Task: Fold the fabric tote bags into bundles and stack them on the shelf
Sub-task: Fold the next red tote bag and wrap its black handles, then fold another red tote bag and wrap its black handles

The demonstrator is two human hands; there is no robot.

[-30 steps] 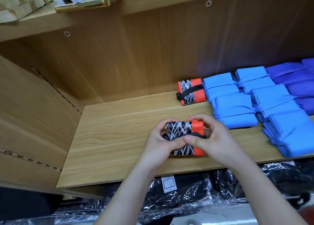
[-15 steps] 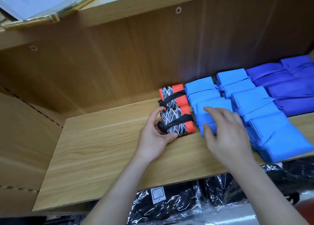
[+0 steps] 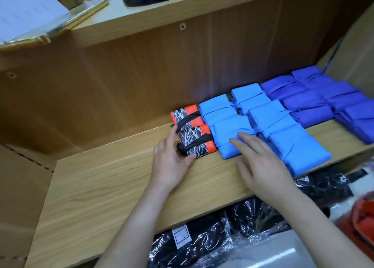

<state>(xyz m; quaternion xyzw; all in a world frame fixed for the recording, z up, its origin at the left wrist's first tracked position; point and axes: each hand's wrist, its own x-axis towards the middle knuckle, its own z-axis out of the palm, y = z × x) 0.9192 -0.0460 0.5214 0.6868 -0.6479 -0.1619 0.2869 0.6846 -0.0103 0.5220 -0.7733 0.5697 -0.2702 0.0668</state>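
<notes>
Plainly this is the last nudge of a placing step. The front bundle (image 3: 195,144), orange with a black-and-white scribble print and a black strap round it, lies on the shelf (image 3: 101,197) just in front of the back bundle (image 3: 187,116) of the same print and touches it. Its right end meets the light blue bundles (image 3: 232,130). The spot makes sense: the blue bundles run front to back in columns sorted by colour, with the dark blue bundles (image 3: 323,99) further right, so the print gets a column of its own.

The left hand (image 3: 172,162) is spread with fairly straight fingers and grips nothing. Its forefinger runs up the front bundle's left end and its thumb touches the near corner. It seems to be pushing the bundle rightward and squaring it, not lifting it. The strap's loop pokes out at that end, by the web of the hand.

The right hand (image 3: 261,166) lies flat and wide, holding nothing, with its fingertips on the nearest light blue bundle. It is probably there as a stop, so the neighbours neither slide nor spring open under the push.

With 2 printed bundles placed, this item looks nearly finished. Under the shelf sit black packs (image 3: 212,237) in clear plastic.
</notes>
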